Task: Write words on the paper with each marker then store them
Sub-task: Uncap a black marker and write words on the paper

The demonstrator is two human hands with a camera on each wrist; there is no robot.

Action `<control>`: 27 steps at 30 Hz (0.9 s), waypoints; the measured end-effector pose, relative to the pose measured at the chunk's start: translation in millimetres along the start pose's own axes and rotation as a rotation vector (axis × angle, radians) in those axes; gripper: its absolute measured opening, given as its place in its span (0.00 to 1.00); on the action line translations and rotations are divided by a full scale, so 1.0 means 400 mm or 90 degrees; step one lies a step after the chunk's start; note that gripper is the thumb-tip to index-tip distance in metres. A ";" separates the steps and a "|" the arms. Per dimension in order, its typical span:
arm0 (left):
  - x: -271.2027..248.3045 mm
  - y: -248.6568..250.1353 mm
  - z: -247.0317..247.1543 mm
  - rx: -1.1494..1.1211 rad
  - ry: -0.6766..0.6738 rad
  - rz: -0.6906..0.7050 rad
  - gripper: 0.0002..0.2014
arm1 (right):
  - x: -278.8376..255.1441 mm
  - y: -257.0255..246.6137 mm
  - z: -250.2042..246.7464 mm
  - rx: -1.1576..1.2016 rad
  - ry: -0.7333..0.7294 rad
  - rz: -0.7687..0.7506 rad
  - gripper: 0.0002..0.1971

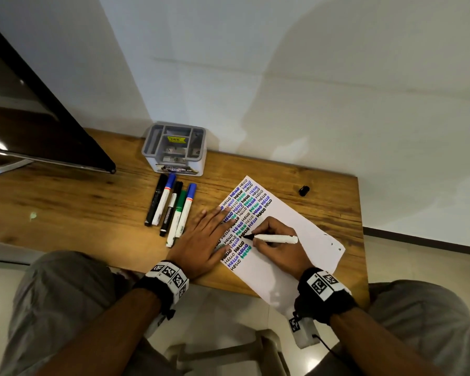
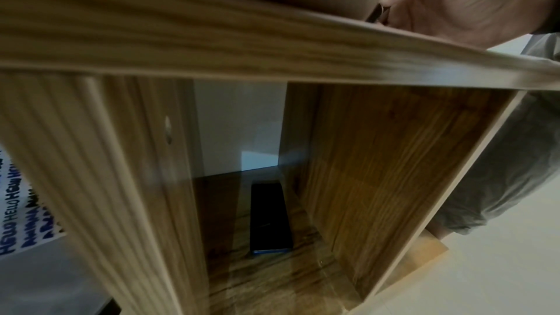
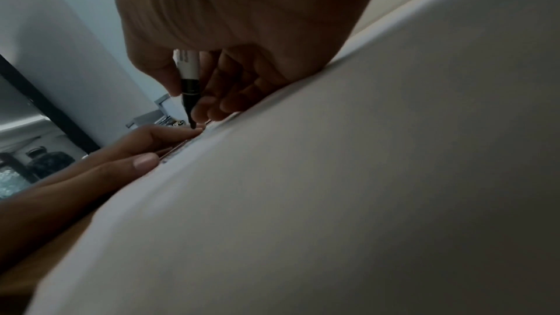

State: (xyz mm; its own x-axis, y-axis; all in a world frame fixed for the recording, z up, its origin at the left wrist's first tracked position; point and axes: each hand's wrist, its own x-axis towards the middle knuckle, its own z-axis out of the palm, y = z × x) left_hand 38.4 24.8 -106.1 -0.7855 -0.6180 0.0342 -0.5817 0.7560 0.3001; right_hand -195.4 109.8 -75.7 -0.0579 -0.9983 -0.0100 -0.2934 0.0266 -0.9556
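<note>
Your left hand point(image 1: 201, 241) lies flat at lower centre of the head view, fingers straight, pressing the paper's point(image 1: 304, 234) left edge. Just right of it, your right hand point(image 1: 278, 244) pinches a white marker point(image 1: 272, 238), its black tip touching the paper among rows of HELLO. Five capped markers point(image 1: 171, 208) lie side by side on the wooden table point(image 1: 65, 202), left of the paper. At upper centre sits a grey organizer point(image 1: 174, 147); a black cap point(image 1: 304, 190) rests far right.

A dark monitor point(image 1: 38, 126) stands on the wooden desk point(image 1: 65, 207); a black phone point(image 2: 268, 217) lies underneath.
</note>
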 end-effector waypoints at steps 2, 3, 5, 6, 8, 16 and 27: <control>0.000 0.000 0.000 0.001 -0.001 0.003 0.31 | -0.004 0.007 0.005 0.006 -0.002 -0.003 0.08; 0.001 0.000 -0.001 0.001 -0.004 0.003 0.31 | -0.005 0.010 0.006 0.005 -0.005 -0.003 0.09; 0.000 0.001 -0.001 0.004 -0.010 0.001 0.31 | -0.005 0.016 0.007 -0.007 -0.003 -0.013 0.09; 0.000 0.001 0.000 0.005 -0.012 0.000 0.31 | -0.005 0.018 0.008 -0.011 -0.001 -0.019 0.09; 0.000 0.002 0.000 0.008 -0.016 0.000 0.31 | -0.002 0.021 0.011 -0.013 0.004 -0.018 0.08; 0.003 -0.002 0.001 0.009 -0.013 -0.001 0.31 | 0.007 0.027 0.004 -0.018 0.004 -0.024 0.08; 0.004 -0.001 -0.005 0.015 -0.024 0.029 0.32 | 0.013 0.035 0.004 -0.032 0.007 -0.031 0.08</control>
State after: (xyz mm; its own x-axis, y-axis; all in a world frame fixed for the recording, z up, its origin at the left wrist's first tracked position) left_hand 37.9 22.9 -104.5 -0.8183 -0.5747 0.0114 -0.5498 0.7883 0.2761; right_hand -198.2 105.0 -89.8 -0.0533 -0.9978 0.0401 -0.3438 -0.0194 -0.9388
